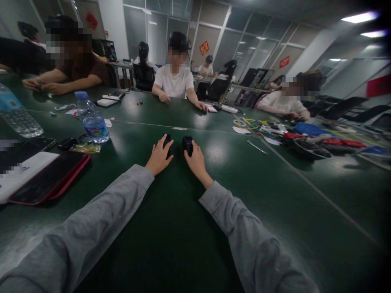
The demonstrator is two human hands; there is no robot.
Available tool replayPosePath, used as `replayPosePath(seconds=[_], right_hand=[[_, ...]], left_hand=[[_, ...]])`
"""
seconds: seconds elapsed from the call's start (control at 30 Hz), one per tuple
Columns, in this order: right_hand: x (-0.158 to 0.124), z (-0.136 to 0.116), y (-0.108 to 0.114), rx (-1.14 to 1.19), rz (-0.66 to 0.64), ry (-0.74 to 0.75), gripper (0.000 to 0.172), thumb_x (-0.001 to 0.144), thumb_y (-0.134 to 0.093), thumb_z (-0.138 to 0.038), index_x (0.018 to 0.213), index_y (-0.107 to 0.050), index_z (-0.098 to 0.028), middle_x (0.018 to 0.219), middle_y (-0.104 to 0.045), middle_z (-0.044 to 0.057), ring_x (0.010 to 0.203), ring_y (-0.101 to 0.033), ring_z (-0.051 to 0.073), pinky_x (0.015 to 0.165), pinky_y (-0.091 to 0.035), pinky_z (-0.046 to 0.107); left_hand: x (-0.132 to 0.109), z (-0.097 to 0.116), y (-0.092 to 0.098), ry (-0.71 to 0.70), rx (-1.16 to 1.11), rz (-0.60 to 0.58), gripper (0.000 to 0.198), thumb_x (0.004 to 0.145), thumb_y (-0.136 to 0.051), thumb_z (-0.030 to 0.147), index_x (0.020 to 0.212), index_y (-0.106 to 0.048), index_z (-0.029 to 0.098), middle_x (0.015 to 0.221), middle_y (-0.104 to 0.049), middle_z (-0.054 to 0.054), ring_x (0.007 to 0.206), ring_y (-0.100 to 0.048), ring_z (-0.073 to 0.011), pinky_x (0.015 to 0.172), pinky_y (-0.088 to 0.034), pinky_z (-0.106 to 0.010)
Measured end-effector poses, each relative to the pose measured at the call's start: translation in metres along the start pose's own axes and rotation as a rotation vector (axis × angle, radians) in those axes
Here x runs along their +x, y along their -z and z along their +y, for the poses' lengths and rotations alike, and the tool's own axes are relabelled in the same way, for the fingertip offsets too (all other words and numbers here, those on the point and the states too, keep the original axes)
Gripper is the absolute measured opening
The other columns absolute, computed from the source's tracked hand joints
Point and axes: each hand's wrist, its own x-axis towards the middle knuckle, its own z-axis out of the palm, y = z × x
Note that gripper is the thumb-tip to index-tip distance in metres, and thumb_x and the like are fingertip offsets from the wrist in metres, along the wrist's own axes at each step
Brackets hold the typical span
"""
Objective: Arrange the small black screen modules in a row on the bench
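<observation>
Near the middle of the table, my left hand (160, 155) lies over a small black block-like object (167, 140). Its fingers are spread around the object and cover much of it. Just to the right, my right hand (196, 158) grips a small black boxy device (187, 142) between thumb and fingers. A short gap separates the two black objects, and both appear to rest on the green tabletop (189, 228). Their exact kind cannot be made out.
To the left are a water bottle (91, 120), a larger bottle (18, 112) and a red-cased phone (50, 177). A wrench (257, 147) and a heap of cables and tools (317, 140) lie right. A person in white (174, 79) sits opposite; others sit around.
</observation>
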Motion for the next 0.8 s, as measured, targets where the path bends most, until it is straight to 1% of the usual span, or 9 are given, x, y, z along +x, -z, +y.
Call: replayPosePath(seconds=[0.17,0.27,0.37,0.43,0.5,0.57,0.63,0.7,0.8], right_hand=[[0.0,0.0,0.001,-0.019,-0.001,0.009,0.06,0.09,-0.048,-0.033,0.145,-0.036,-0.011,0.129,-0.051,0.02,0.114,-0.055,0.034,0.094,-0.048,0.049],[-0.001,-0.001,0.002,-0.029,-0.005,0.008,0.06,0.09,-0.048,-0.034,0.145,-0.036,-0.012,0.127,-0.052,0.019,0.11,-0.057,0.033,0.092,-0.049,0.049],[-0.001,-0.001,0.002,-0.033,-0.007,0.002,0.061,0.09,-0.048,-0.034,0.145,-0.036,-0.012,0.126,-0.052,0.019,0.111,-0.057,0.033,0.093,-0.048,0.049],[-0.001,-0.001,0.002,-0.03,-0.01,-0.002,0.062,0.09,-0.048,-0.034,0.146,-0.035,-0.011,0.126,-0.052,0.019,0.111,-0.056,0.033,0.093,-0.048,0.049],[-0.001,-0.001,0.002,-0.024,-0.015,-0.002,0.063,0.09,-0.048,-0.035,0.146,-0.035,-0.01,0.126,-0.052,0.02,0.11,-0.057,0.033,0.093,-0.048,0.049],[-0.001,0.0,0.002,-0.018,-0.016,-0.008,0.063,0.09,-0.048,-0.035,0.146,-0.035,-0.01,0.125,-0.053,0.02,0.109,-0.057,0.033,0.093,-0.048,0.05],[0.0,0.0,0.003,-0.004,-0.005,-0.022,0.062,0.089,-0.049,-0.034,0.145,-0.037,-0.011,0.124,-0.054,0.019,0.11,-0.057,0.033,0.094,-0.047,0.05],[0.0,0.001,0.005,0.015,0.011,-0.037,0.06,0.088,-0.05,-0.033,0.144,-0.039,-0.012,0.124,-0.054,0.019,0.113,-0.055,0.033,0.094,-0.047,0.05],[0.0,0.001,0.006,0.025,0.021,-0.041,0.06,0.088,-0.049,-0.033,0.143,-0.04,-0.012,0.125,-0.054,0.018,0.114,-0.055,0.033,0.094,-0.047,0.049]], left_hand=[[0.001,-0.004,-0.006,-0.039,-0.028,-0.024,0.054,0.093,-0.048,0.025,0.144,-0.033,0.018,0.158,-0.016,-0.018,0.143,-0.028,-0.0354,0.11,-0.036,-0.059],[0.001,-0.001,-0.003,-0.063,-0.013,-0.01,0.051,0.095,-0.044,0.025,0.144,-0.034,0.016,0.156,-0.022,-0.018,0.145,-0.025,-0.0326,0.114,-0.033,-0.056],[0.001,0.006,0.011,-0.088,-0.006,0.111,0.05,0.097,-0.039,0.024,0.145,-0.03,0.018,0.156,-0.025,-0.016,0.146,-0.023,-0.0283,0.117,-0.029,-0.052],[-0.001,0.006,0.023,-0.092,0.011,0.224,0.052,0.097,-0.039,0.024,0.147,-0.026,0.02,0.158,-0.021,-0.014,0.147,-0.019,-0.0275,0.118,-0.028,-0.051],[-0.005,-0.001,0.032,-0.094,0.046,0.258,0.053,0.096,-0.04,0.023,0.148,-0.026,0.02,0.158,-0.019,-0.014,0.148,-0.016,-0.0288,0.119,-0.026,-0.052],[-0.01,-0.016,0.036,-0.068,0.07,0.233,0.053,0.095,-0.041,0.022,0.147,-0.028,0.018,0.157,-0.021,-0.015,0.147,-0.02,-0.0304,0.119,-0.026,-0.053],[-0.014,-0.035,0.033,0.002,0.055,0.216,0.052,0.094,-0.043,0.023,0.145,-0.031,0.018,0.154,-0.028,-0.016,0.144,-0.028,-0.031,0.116,-0.03,-0.054],[-0.016,-0.051,0.027,0.093,0.016,0.243,0.051,0.093,-0.045,0.024,0.143,-0.034,0.018,0.15,-0.032,-0.017,0.141,-0.034,-0.031,0.114,-0.035,-0.052],[-0.016,-0.062,0.019,0.145,-0.027,0.185,0.051,0.091,-0.049,0.025,0.14,-0.038,0.019,0.148,-0.033,-0.017,0.138,-0.038,-0.0322,0.11,-0.04,-0.052]])
